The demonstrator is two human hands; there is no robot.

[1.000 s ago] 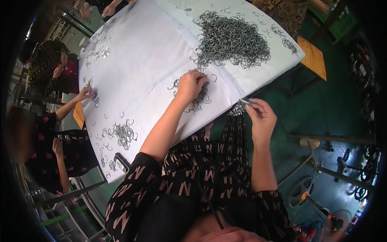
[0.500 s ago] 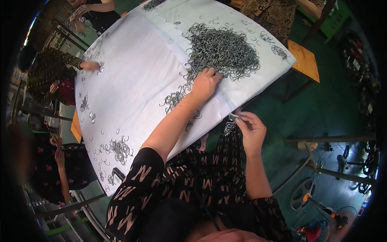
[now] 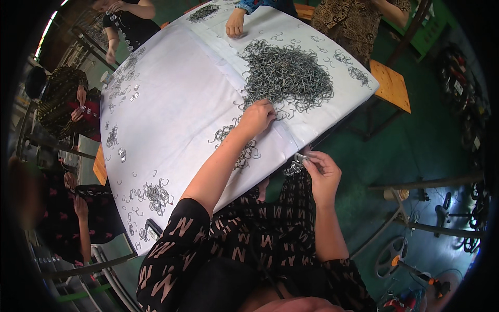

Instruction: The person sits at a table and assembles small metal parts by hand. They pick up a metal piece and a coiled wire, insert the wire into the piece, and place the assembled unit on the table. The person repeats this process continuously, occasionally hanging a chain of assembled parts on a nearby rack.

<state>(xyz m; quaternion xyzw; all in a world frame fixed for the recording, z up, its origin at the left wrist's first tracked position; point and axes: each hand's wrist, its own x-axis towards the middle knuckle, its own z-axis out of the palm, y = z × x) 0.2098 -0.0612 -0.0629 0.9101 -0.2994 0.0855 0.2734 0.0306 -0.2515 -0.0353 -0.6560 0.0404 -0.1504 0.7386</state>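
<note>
A large heap of grey metal wire clips (image 3: 288, 75) lies on the white-covered table (image 3: 176, 104). My left hand (image 3: 255, 117) reaches out over the table and rests, fingers curled, on clips at the near edge of the heap. A smaller scatter of clips (image 3: 236, 148) lies under my left forearm. My right hand (image 3: 322, 174) is off the table's edge, above my lap, pinching a small bunch of stacked metal clips (image 3: 297, 161) between fingers and thumb.
Other people sit around the table: a hand (image 3: 235, 23) at the far side, people at the left with small clip piles (image 3: 156, 195). A wooden stool (image 3: 391, 86) stands to the right on the green floor. Metal stands and a reel (image 3: 390, 255) are at the lower right.
My left hand has moved from the small scatter of clips up to the edge of the big heap. My right hand stays by the table edge holding its bunch.
</note>
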